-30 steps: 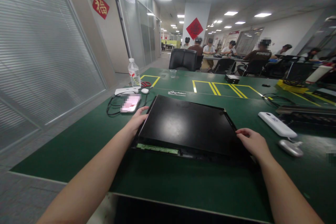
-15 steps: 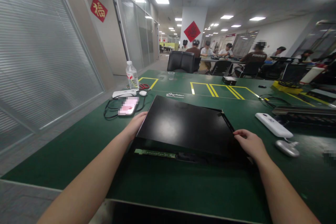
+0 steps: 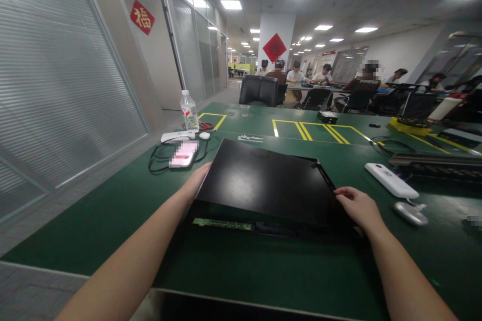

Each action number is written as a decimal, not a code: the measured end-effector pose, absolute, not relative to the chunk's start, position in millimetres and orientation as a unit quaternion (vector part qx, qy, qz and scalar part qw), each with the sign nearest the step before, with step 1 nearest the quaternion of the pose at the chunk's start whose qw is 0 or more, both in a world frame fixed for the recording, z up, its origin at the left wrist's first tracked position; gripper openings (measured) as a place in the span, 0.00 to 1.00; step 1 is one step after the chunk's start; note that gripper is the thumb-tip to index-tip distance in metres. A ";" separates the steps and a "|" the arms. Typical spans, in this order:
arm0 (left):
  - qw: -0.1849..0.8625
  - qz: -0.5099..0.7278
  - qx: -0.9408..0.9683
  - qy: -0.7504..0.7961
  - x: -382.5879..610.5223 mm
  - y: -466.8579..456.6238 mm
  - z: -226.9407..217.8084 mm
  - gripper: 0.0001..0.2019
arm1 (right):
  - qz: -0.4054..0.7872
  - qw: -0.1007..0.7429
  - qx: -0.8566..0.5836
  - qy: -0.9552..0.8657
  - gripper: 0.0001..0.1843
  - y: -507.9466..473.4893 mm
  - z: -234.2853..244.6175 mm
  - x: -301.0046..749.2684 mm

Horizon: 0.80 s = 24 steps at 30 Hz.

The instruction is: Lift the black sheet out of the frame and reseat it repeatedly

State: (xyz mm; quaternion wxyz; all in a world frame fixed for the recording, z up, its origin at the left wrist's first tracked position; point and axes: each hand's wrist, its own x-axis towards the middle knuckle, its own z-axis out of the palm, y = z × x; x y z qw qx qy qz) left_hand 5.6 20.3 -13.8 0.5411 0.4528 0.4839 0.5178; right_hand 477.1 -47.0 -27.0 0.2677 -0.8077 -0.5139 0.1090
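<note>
A large flat black panel (image 3: 263, 183) lies on the green table (image 3: 263, 266), its near edge raised a little above a thin base with a green circuit strip (image 3: 222, 223). My left hand (image 3: 195, 181) grips the panel's left edge, fingers curled under it. My right hand (image 3: 357, 206) grips the right edge near the front corner, thumb on top.
A phone (image 3: 183, 154) with a black cable, a white device (image 3: 176, 136), a water bottle (image 3: 189, 110) and red scissors lie at the left. A white remote-like device (image 3: 390, 179) and a silver mouse (image 3: 410, 212) lie to the right. Several people sit at tables behind.
The panel's near edge has lifted slightly off the base, both hands staying on its sides. The camera view shifted a little.
</note>
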 end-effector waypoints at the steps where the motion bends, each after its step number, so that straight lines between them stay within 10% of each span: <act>1: 0.536 0.518 0.457 0.485 4.8 21.1 -14.5 0.25 | 0.108 0.268 -0.808 -0.514 0.14 -47.0 -26.9 477.1; 24: 0.507 0.535 0.470 0.486 18.4 2.5 6.7 0.24 | 0.094 0.268 -0.801 -0.527 0.14 -48.7 -29.3 477.0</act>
